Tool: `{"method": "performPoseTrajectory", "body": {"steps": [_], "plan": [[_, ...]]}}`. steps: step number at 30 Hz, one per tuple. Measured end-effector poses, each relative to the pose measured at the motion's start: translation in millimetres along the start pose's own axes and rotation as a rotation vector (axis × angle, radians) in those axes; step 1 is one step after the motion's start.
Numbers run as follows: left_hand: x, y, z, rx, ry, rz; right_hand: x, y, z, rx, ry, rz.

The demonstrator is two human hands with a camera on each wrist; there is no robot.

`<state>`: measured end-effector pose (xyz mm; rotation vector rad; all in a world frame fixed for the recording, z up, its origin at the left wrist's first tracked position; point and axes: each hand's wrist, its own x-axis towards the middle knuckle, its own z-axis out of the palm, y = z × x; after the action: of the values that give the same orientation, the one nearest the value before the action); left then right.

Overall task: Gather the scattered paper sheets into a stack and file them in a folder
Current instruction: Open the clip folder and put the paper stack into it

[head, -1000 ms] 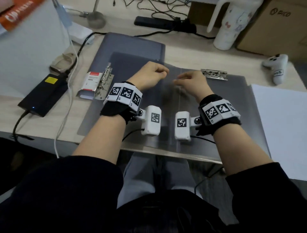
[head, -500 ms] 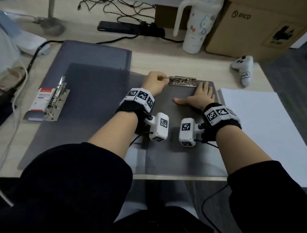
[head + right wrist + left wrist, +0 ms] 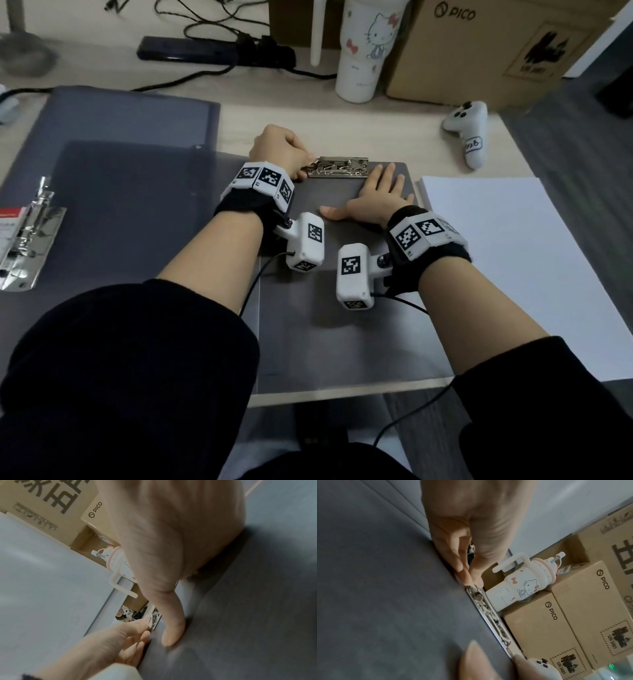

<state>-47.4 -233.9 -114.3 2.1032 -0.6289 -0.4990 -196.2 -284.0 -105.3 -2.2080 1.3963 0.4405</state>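
A grey folder [image 3: 342,325] lies open on the desk, with a metal clip [image 3: 337,168] at the top of its right panel. My left hand [image 3: 306,165] pinches the left end of that clip [image 3: 488,609] between thumb and fingertips [image 3: 465,574]. Just below the clip, my right hand [image 3: 376,193] lies flat on the panel with its fingers spread, and its thumb [image 3: 175,628] presses on the grey surface. A stack of white paper sheets [image 3: 513,260] sits on the desk to the right of the folder. Nothing is under the clip.
A second grey folder [image 3: 120,120] lies at the left, and a lever clip mechanism [image 3: 27,240] sits at its left edge. Behind stand a white cartoon tumbler [image 3: 366,51], cardboard boxes [image 3: 496,51], a power strip [image 3: 205,51] and a white controller [image 3: 469,133].
Both hands moved from the middle of the folder up to its clip. The left hand took hold of the clip's end. The right hand opened and settled flat on the panel.
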Motion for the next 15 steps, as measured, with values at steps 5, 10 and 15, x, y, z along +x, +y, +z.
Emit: {"method": "performPoseTrajectory", "body": {"steps": [5, 10, 15], "plan": [[5, 5, 1, 0.200, -0.062, 0.046, -3, -1, -1, 0.005, -0.015, 0.002], [8, 10, -3, 0.241, -0.216, 0.074, -5, -3, -2, 0.005, -0.020, 0.005], [7, 28, -11, 0.093, -0.234, 0.215, -9, -2, -4, -0.001, -0.032, 0.003]]}}
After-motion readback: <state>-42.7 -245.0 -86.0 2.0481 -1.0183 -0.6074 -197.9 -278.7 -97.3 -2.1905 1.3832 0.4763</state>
